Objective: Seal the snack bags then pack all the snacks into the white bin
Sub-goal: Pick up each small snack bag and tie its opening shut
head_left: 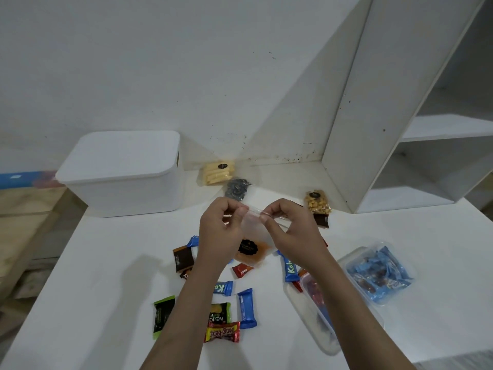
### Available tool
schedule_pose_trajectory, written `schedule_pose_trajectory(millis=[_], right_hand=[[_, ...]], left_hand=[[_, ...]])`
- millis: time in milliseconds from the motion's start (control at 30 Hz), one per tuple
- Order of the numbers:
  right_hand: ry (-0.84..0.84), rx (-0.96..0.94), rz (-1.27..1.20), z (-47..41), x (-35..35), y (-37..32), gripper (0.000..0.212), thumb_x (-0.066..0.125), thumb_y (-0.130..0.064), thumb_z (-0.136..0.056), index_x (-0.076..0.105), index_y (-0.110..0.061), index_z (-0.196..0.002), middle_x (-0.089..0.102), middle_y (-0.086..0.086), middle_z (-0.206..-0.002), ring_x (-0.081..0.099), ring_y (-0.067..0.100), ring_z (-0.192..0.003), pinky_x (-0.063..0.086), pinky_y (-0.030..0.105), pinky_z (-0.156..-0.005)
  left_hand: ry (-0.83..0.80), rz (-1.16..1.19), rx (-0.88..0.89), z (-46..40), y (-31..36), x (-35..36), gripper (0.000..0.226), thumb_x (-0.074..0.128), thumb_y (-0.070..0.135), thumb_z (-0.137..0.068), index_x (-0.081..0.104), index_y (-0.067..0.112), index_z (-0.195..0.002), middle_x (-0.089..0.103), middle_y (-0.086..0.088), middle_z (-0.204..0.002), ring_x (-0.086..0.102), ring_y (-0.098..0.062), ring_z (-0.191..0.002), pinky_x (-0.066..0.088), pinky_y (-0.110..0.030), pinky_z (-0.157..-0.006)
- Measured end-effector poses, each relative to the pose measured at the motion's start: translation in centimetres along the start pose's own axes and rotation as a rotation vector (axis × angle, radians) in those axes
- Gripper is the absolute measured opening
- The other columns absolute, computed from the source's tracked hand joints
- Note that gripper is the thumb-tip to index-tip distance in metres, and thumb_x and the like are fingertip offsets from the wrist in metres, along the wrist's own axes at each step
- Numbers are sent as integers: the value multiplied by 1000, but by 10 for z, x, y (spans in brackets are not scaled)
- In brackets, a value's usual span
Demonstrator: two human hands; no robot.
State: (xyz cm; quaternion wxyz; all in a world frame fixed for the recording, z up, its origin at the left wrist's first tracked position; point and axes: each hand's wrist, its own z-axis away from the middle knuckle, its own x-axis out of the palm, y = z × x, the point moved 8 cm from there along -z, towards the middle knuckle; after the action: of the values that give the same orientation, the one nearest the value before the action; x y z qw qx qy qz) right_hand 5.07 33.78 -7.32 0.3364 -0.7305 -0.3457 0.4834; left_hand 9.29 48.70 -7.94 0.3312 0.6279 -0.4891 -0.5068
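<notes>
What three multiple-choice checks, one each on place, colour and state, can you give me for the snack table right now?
1. Where does the white plastic bin stand?
A. far left of the table
B. near right corner
C. on the shelf

2. What colour are the contents of the clear zip bag being held?
A. green
B. orange
C. white

3. What state is the bin in?
A. lid on
B. lid off
C. tipped over

Answers: 1 A, it sits far left by the wall. 2 B, orange filling shows behind the black label. 3 A, the lid covers it while the left hand and right hand pinch the bag's top strip.
</notes>
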Motion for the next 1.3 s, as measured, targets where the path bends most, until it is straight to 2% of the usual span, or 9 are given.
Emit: schedule_pose_trajectory(millis=[233, 400, 500, 667, 833, 1000, 1133, 1233, 1300], right_hand=[[-17, -27, 59, 2, 4, -11, 3, 64, -18, -86, 65, -15, -87, 64, -8, -81, 57, 3, -80, 47, 17, -72], [-14, -123, 177, 4, 6, -24, 7, 65, -22, -85, 66, -15, -87, 65, -7, -82, 58, 7, -79, 49, 26, -74], [9, -142, 162, 6, 3, -30, 6, 66, -18, -85, 66, -13, -82, 65, -5, -79, 58, 7, -77, 48, 25, -72], [-9, -105, 78, 8, 3, -30, 7, 64, -18, -82, 64, -13, -77, 65, -5, -76, 59, 7, -78, 49, 26, -74], [4, -67, 5, 13, 3, -32, 10, 62, -17, -81, 63, -10, -74, 63, -2, -72, 59, 11, -76, 47, 25, -72], [-31, 5, -53, 16, 5, -30, 12, 65, -12, -83, 64, -10, -71, 64, -1, -70, 59, 10, -75, 46, 21, -71], [-56, 58, -96, 19, 9, -26, 14, 67, -14, -82, 65, -14, -68, 65, -3, -69, 60, 11, -75, 47, 22, -70], [-94, 80, -80, 19, 11, -24, 11, 68, -22, -83, 68, -15, -75, 68, -3, -75, 62, 11, -77, 51, 26, -72], [-106, 104, -93, 19, 8, -22, 12, 69, -24, -83, 68, -15, -77, 69, -3, -78, 64, 10, -79, 52, 25, -72]], left_hand=[[-13, -51, -16, 3, 4, -1, 30, 52, -5, -88, 49, 20, -72, 59, -1, -79, 55, -9, -78, 40, -8, -65], [-57, -77, 38, 8, 14, 1, 19, 56, -2, -87, 52, 13, -76, 59, -6, -78, 55, -13, -76, 41, -8, -63], [-59, -73, 62, 10, 21, -1, 30, 56, 0, -87, 49, 25, -72, 56, 2, -75, 54, -9, -74, 41, -8, -64], [-67, -66, 77, 16, 27, -5, 34, 56, -1, -87, 47, 27, -70, 56, 5, -74, 53, -7, -73, 40, -10, -63], [-134, -86, 84, 19, 31, -7, 15, 56, 4, -90, 55, 15, -79, 59, 5, -78, 55, -7, -78, 40, -6, -66], [-210, -114, 102, 22, 36, -12, 18, 55, 6, -91, 57, 19, -78, 61, 8, -79, 55, -1, -79, 41, -3, -69], [-195, -119, 106, 25, 33, -16, 17, 57, 5, -89, 60, 15, -76, 63, 8, -76, 55, 1, -77, 40, -3, -67], [-156, -82, 65, 22, 30, -23, 18, 60, 5, -88, 62, 17, -74, 65, 6, -76, 57, 0, -75, 41, -5, -66], [-115, -43, 34, 19, 28, -31, 21, 60, 5, -88, 62, 19, -72, 67, 3, -78, 61, -6, -79, 44, -12, -69]])
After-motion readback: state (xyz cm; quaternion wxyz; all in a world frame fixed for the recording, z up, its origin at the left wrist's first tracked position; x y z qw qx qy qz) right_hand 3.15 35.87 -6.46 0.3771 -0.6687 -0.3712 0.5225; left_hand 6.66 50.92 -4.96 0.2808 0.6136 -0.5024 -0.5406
